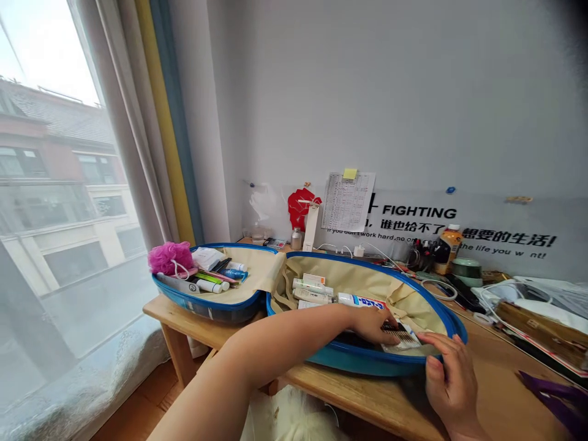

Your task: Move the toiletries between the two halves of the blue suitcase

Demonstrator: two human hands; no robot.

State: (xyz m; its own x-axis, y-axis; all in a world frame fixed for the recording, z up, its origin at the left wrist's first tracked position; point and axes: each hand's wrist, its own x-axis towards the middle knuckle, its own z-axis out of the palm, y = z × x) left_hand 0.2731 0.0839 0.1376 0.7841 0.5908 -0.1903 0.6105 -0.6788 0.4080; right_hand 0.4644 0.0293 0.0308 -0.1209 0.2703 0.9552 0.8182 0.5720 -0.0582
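Note:
A blue suitcase lies open on the wooden desk, its two beige-lined halves side by side. My left hand reaches into the right half and grips a dark comb near the front rim. My right hand rests on that front rim, thumb and fingers curled on a pale packet beside the comb. Tubes and small boxes lie deeper in the right half. The left half holds a pink bath pouf, tubes and pens.
A bottle with orange liquid, a green jar, cables and stacked papers crowd the desk's back and right. A purple item lies at the right edge. A wall banner, a pinned sheet, curtains and a window stand behind and left.

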